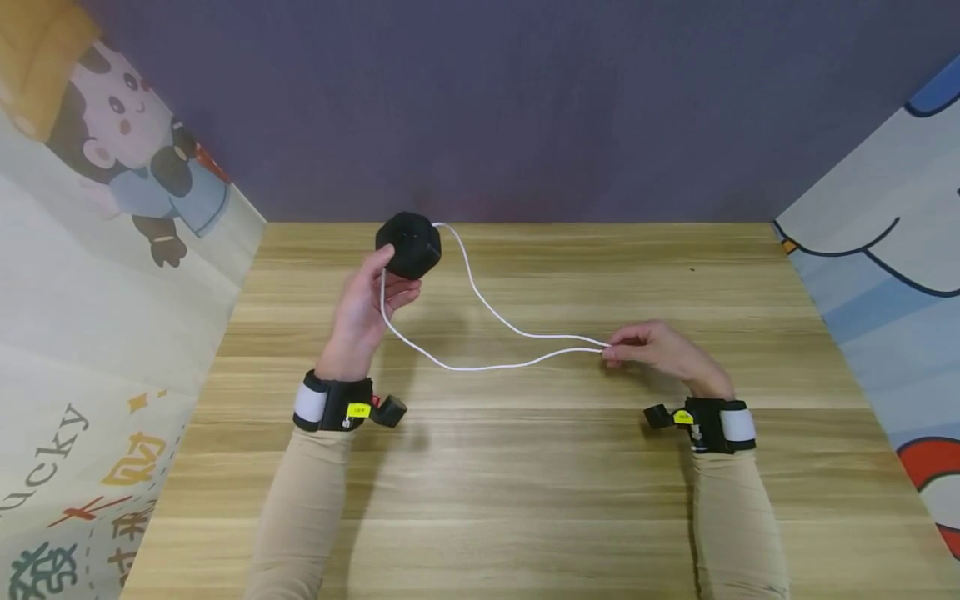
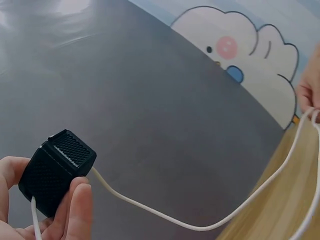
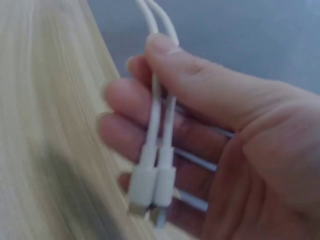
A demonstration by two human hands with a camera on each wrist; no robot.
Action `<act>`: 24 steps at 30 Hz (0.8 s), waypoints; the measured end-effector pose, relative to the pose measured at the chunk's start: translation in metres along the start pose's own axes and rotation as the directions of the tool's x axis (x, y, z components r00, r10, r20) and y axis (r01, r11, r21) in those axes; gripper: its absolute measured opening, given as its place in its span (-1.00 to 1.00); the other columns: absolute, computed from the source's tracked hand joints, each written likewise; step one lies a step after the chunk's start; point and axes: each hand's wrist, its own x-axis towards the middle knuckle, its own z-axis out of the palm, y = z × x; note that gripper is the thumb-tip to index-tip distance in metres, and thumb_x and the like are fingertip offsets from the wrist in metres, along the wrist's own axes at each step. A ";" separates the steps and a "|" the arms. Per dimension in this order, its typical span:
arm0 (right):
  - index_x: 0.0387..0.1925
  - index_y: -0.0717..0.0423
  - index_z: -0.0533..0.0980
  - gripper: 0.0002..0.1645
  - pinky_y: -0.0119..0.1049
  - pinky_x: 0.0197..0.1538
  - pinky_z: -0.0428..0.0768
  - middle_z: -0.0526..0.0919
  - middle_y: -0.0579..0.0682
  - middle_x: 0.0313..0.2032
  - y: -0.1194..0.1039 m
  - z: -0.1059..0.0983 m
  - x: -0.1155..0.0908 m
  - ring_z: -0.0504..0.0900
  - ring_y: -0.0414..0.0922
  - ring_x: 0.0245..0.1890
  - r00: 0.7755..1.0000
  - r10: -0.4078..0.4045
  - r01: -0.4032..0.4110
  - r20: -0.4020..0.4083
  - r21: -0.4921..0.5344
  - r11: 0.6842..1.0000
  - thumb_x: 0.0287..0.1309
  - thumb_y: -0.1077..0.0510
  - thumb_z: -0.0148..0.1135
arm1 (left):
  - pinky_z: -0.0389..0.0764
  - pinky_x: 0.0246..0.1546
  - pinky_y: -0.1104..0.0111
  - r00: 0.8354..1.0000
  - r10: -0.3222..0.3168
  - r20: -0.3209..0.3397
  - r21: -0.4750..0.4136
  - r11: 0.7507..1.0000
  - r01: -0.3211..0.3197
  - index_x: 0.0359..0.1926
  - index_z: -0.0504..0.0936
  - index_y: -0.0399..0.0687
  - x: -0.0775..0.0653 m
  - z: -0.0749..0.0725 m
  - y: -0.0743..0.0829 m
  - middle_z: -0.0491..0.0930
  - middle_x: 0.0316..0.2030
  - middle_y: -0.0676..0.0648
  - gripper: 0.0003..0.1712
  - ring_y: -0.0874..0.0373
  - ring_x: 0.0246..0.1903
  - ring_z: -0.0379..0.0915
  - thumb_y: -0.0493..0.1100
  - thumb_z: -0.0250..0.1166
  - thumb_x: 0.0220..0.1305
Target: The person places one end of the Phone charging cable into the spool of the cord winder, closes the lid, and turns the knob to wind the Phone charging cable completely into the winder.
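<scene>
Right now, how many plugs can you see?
2: one plug and another, side by side at the ends of white strands the right hand pinches. Others may be hidden.

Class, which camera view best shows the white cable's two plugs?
The right wrist view: both plugs show close up, though blurred, by the right hand. The head and left wrist views show the cable running to that hand, but no plugs.

Blur in the right wrist view smears the two plugs (image 3: pixel 142 184) of the white cable (image 1: pixel 471 367), leaving the shape of their metal tips unclear; from the head view, the right grip (image 1: pixel 652 347) hides them. The left grip (image 1: pixel 363 312) covers part of the black block (image 1: pixel 408 246). Both sleeves (image 1: pixel 303 508) and the near side of the table (image 1: pixel 525 500) run out of the head view.
</scene>
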 end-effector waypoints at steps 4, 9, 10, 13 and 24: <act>-0.08 0.18 0.71 -0.75 -0.36 -0.10 0.62 0.78 -0.01 -0.21 0.000 0.001 0.001 0.65 -0.23 -0.21 0.995 -0.069 0.066 -0.071 -0.044 0.997 0.36 0.09 0.37 | 0.75 -0.38 0.41 1.000 -0.026 0.013 0.065 0.998 0.025 -0.28 0.66 -0.06 -0.001 0.004 -0.007 0.75 -0.54 -0.03 -0.73 0.18 -0.54 0.71 -0.20 0.06 0.55; -0.14 0.15 0.73 -0.84 -0.47 -0.18 0.57 0.77 -0.07 -0.23 0.002 0.005 0.003 0.62 -0.30 -0.22 0.974 -0.172 0.156 -0.146 -0.115 0.981 0.31 0.17 0.40 | 0.75 -0.38 0.39 0.997 -0.064 0.036 0.122 0.991 0.059 -0.28 0.69 -0.07 -0.001 0.005 -0.012 0.75 -0.54 -0.04 -0.76 0.16 -0.52 0.71 -0.20 0.12 0.50; -0.15 0.13 0.74 -0.86 -0.47 -0.16 0.56 0.77 -0.06 -0.21 0.003 0.005 0.003 0.62 -0.31 -0.20 0.969 -0.194 0.173 -0.155 -0.140 0.975 0.30 0.18 0.42 | 0.75 -0.38 0.39 0.997 -0.066 0.043 0.141 0.988 0.060 -0.29 0.70 -0.07 0.000 0.005 -0.013 0.76 -0.53 -0.04 -0.76 0.16 -0.52 0.71 -0.20 0.13 0.49; -0.20 0.04 0.76 -0.90 -0.50 -0.10 0.52 0.76 -0.06 -0.19 0.006 0.007 0.006 0.58 -0.35 -0.15 0.946 -0.273 0.232 -0.177 -0.222 0.947 0.25 0.20 0.46 | 0.74 -0.40 0.39 0.995 -0.070 0.065 0.211 0.976 0.055 -0.33 0.74 -0.04 0.000 0.006 -0.017 0.76 -0.52 -0.02 -0.75 0.18 -0.51 0.71 -0.20 0.16 0.47; -0.24 0.17 0.77 -0.72 -0.60 0.21 0.39 0.77 0.18 -0.14 0.014 0.012 0.020 0.67 0.11 -0.02 0.793 -0.591 0.519 -0.151 -0.341 0.784 -0.05 0.45 0.53 | 0.68 -0.37 0.39 0.988 -0.082 0.127 0.434 0.901 0.019 -0.16 0.71 -0.10 -0.004 0.010 -0.030 0.77 -0.42 0.07 -0.85 0.23 -0.45 0.68 -0.18 0.23 0.44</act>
